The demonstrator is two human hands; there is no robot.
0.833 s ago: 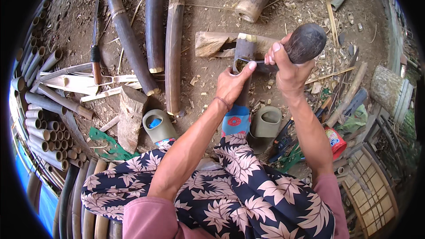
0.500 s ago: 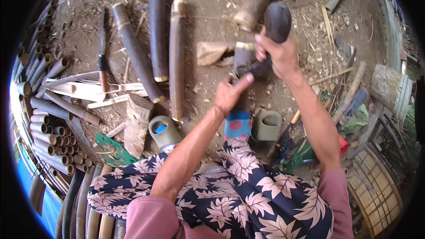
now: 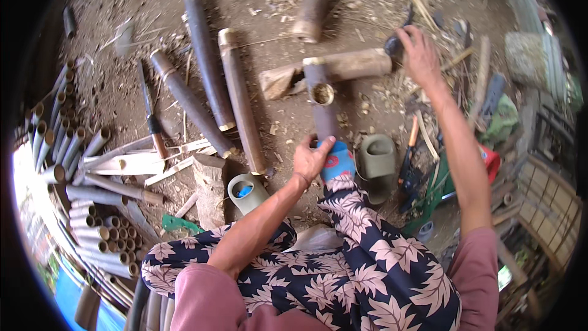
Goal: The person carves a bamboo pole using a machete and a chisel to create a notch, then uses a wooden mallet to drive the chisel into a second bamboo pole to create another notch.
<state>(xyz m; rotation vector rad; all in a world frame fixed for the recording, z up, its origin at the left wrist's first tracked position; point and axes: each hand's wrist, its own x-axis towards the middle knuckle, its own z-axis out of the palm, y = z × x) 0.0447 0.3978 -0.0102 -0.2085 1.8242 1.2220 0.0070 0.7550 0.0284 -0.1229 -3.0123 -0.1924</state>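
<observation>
Left hand [image 3: 311,160], holed bamboo [image 3: 325,114] just beyond

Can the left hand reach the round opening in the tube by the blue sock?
Probably yes: the left hand is by the near end of the tube, nothing visible blocks the way to the opening, and the right hand is well aside.

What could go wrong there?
The bamboo piece lies with its far end over a log, so it might roll or slip. The left hand and blue sock are right by its near end and could get bumped. The long knife lies uncovered, so someone might get cut.
</observation>
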